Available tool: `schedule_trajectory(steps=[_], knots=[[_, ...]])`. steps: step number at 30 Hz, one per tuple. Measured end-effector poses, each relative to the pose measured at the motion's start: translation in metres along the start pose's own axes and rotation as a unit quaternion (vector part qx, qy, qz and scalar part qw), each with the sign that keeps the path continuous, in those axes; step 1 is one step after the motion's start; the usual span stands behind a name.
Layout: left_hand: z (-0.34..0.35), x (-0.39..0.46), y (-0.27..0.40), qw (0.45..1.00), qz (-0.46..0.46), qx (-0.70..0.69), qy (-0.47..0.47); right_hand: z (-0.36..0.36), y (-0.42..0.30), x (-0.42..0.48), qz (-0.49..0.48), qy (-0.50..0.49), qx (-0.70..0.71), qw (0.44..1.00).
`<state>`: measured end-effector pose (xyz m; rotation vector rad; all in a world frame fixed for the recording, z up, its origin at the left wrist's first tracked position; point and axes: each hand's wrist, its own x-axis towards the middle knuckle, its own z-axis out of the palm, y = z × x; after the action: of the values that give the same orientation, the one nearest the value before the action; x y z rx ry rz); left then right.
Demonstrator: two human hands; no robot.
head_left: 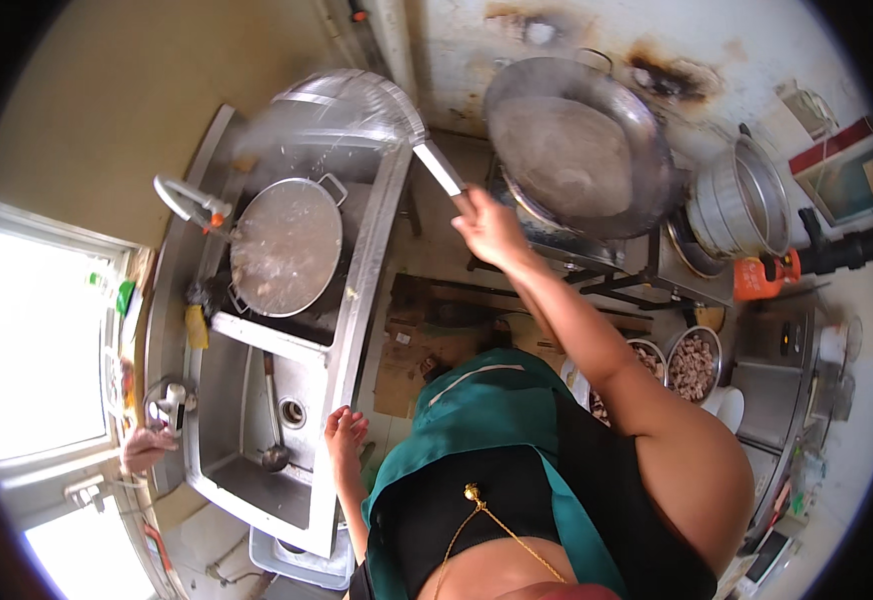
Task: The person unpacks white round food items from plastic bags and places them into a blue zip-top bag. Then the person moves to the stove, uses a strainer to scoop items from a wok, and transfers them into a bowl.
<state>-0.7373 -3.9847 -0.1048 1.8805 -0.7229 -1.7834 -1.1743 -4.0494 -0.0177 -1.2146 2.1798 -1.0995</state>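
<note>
My right hand (490,229) grips the handle of a large round strainer (346,109), blurred and wet, over the far end of the metal sink. Below it in the sink basin stands a two-handled pot (286,247) full of cloudy, bubbling water, under a faucet (190,201). At the sink's near edge my left hand (345,429) holds nothing, its fingers loosely curled and apart. To the right of the strainer a big wok (568,157) with steaming, greyish liquid sits on a stove. A ladle (274,450) lies in the nearer basin.
Stacked metal pots (736,199) stand right of the wok. Bowls of meat pieces (693,367) are beside my right arm. A yellow cloth (196,327) hangs on the sink divider's left end. Flattened cardboard (399,367) lies on the floor.
</note>
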Motion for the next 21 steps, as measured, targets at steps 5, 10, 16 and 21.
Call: schedule_trajectory(steps=[5,10,16,21], knots=[[0.070,0.006,0.027,0.996,0.009,0.056,-0.062,-0.175,0.108,-0.007,0.156,0.110,-0.229,0.955],[0.118,0.000,0.036,0.989,0.014,0.093,-0.117,-0.288,0.229,0.004,0.299,0.133,-0.326,0.887],[0.137,-0.014,0.036,0.988,-0.002,0.118,-0.103,-0.259,0.255,-0.018,0.412,0.098,-0.056,0.904],[0.150,-0.023,0.039,0.989,0.017,0.109,-0.100,-0.209,0.248,-0.028,0.463,-0.040,0.453,0.761]])
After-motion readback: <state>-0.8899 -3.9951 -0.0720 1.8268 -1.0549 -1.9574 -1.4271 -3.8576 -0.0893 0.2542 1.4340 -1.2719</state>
